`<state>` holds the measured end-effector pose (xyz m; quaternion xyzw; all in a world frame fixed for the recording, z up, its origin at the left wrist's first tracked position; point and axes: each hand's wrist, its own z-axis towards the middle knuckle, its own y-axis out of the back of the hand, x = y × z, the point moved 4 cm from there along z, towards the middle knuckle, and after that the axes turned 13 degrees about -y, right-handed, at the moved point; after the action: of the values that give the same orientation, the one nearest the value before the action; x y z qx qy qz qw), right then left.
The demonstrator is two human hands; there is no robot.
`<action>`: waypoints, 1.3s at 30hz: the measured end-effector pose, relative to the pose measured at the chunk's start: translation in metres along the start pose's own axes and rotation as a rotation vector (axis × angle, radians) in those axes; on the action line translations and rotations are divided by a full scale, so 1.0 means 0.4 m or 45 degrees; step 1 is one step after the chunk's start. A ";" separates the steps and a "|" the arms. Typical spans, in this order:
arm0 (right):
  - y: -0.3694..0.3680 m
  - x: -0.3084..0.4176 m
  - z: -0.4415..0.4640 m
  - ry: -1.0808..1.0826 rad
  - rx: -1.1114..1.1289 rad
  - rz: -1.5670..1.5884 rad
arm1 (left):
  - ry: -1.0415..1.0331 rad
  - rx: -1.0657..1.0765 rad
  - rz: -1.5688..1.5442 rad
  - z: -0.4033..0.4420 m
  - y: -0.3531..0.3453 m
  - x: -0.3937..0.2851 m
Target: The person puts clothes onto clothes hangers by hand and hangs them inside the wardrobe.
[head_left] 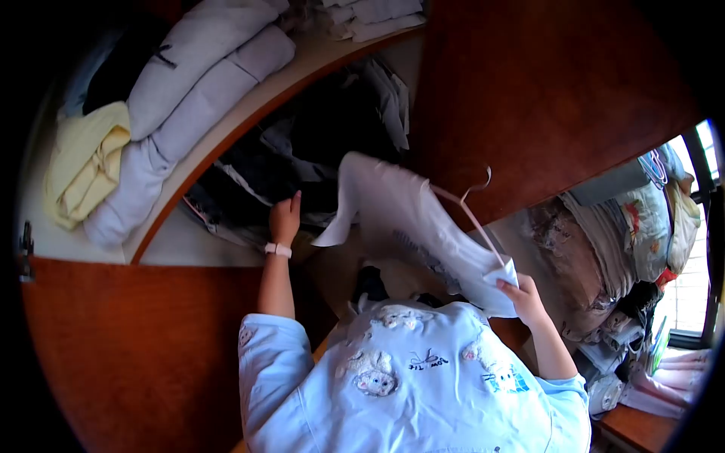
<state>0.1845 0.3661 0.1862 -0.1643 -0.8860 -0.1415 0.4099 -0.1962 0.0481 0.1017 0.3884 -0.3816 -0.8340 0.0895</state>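
Observation:
My right hand is closed on one shoulder of a white shirt, at the end of a pale hanger. The hanger is tilted, with its hook pointing up, and the shirt spreads out to the left with faint dark print on it. My left hand, with a pale band on the wrist, is at the front of the cabinet shelf beside dark folded clothes. One of its fingers points up; the others are partly hidden. Whether it touches the clothes I cannot tell.
Rolled white bedding and a yellow folded cloth lie on the upper shelf. Brown wooden doors stand at both sides. Stacked clothes and a barred window are at the right.

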 end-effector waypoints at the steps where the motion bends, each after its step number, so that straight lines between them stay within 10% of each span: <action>1: -0.020 0.009 0.041 0.024 -0.032 -0.084 | 0.116 0.035 0.040 0.027 -0.010 0.052; 11: -0.420 0.395 0.604 0.096 -0.162 -0.480 | 0.213 0.507 -0.430 -0.001 -0.172 0.113; 19: -0.611 0.699 0.959 0.588 -0.321 -0.772 | 0.401 0.335 -0.452 -0.225 -0.044 0.241; 39: -0.445 0.604 1.127 0.131 -0.736 -0.916 | 0.642 0.597 -0.503 -0.132 -0.052 0.230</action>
<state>-0.3417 0.4210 0.0711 0.0532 -0.7894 -0.5239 0.3156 -0.2180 -0.0082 0.0121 0.6567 -0.4455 -0.6041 -0.0730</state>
